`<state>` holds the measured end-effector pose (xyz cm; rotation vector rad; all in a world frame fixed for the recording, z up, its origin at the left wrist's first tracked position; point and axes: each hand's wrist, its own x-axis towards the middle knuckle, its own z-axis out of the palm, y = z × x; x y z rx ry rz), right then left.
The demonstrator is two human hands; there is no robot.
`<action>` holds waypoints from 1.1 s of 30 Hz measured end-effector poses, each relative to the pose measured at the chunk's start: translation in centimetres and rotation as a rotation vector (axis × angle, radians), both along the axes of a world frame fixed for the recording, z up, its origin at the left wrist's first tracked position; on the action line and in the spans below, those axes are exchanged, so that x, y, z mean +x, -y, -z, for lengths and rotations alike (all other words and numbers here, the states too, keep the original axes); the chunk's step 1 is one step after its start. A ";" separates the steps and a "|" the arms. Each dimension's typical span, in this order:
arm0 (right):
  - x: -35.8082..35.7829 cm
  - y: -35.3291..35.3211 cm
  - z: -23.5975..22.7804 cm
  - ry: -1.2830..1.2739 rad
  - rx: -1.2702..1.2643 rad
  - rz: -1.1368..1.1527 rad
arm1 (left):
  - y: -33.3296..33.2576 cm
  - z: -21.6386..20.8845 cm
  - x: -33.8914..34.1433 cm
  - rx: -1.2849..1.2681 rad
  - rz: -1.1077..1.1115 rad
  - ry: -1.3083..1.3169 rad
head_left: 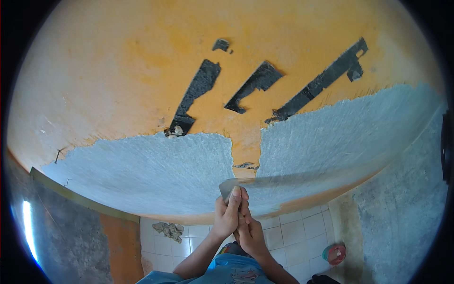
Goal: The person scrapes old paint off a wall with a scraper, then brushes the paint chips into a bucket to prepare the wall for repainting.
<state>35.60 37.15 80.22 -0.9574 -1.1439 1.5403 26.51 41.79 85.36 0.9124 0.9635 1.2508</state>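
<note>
Both my hands are wrapped together around the handle of a scraper, whose flat metal blade points up at the wall. My left hand is closed with its thumb stretched along the tool. Just below and to the right, my right hand is closed around the lower part; the handle is mostly hidden by fingers. The blade lies near the bottom of a narrow orange paint strip, which runs between two bare grey patches of wall. Whether the blade touches the wall I cannot tell. A torn dark scrap clings to the strip.
Above, the orange wall carries several torn black strips. A nail sticks out at the left. Below, on white floor tiles, lie a crumbled grey lump and a red and green bucket.
</note>
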 end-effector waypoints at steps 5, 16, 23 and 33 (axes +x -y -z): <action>0.2 0.2 0.6 -0.067 -0.202 0.021 | -0.1 0.5 0.8 -0.139 -0.021 -0.109; -0.2 0.4 2.1 -0.088 -0.056 0.054 | -0.2 1.4 0.5 -0.027 -0.017 -0.070; -0.2 0.6 2.2 -0.004 -0.002 0.099 | 0.0 1.2 0.6 -0.041 -0.020 -0.017; 0.1 0.5 1.8 -0.011 -0.029 0.104 | 0.0 1.1 0.8 -0.011 -0.025 -0.014</action>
